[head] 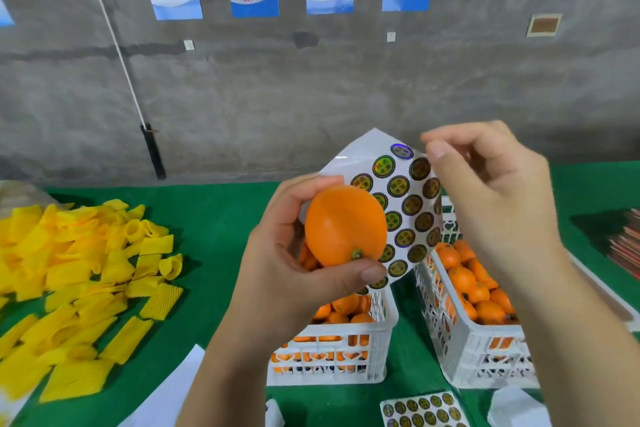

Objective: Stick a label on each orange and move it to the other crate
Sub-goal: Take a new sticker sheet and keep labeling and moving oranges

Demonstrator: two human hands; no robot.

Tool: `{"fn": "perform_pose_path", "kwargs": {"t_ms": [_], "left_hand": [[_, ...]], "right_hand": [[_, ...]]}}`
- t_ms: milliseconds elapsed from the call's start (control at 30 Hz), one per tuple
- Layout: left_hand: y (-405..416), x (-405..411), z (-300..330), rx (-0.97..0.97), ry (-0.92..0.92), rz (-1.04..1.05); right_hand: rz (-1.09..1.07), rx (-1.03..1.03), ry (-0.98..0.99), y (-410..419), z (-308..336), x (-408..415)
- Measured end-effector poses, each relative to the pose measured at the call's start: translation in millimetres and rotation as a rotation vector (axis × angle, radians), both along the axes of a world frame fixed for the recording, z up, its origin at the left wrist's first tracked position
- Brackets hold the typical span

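Above crates | left hand (294,253) grips glossy unlabelled orange (343,224), label sheet (408,204); right hand (491,191) pinching

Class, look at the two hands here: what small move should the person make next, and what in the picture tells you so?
Probably peel one label: the right hand has its fingers at the top edge of the label sheet, and the orange that the left hand grips shows no label yet.
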State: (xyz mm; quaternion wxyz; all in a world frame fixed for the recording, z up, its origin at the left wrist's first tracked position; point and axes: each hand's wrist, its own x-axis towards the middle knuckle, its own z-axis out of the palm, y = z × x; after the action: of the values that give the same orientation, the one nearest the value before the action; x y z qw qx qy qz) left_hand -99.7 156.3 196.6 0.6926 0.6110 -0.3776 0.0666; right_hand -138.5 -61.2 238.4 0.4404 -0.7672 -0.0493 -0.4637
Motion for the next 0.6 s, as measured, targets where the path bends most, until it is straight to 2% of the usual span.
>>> {"fn": "perform_pose_path", "kwargs": {"t_ms": [33, 100, 300, 467, 600], "left_hand": [[-0.6, 0.2, -0.4, 0.015, -0.014, 0.003], [-1.6, 0.8, -0.8, 0.047, -0.051, 0.002], [0.4, 5.6, -3.2, 0.082, -0.146, -0.004], [0.7, 8.7, -9.7, 0.118, -0.160, -0.005], [1.6, 12.1, -12.2, 0.141, -0.173, -0.013]], "right_hand": [[-0.041, -0.169, 0.000, 2.2, 0.4, -2.3], [-0.050, -0.293, 0.076, 2.7, -0.2, -2.8], [-0.019, -0.129, 0.117, -6.5, 5.6, 3.1], [0.030, -0.229, 0.134, -12.4, 4.9, 2.7], [0.078, -0.215, 0.268, -21.2, 6.0, 5.4]]}}
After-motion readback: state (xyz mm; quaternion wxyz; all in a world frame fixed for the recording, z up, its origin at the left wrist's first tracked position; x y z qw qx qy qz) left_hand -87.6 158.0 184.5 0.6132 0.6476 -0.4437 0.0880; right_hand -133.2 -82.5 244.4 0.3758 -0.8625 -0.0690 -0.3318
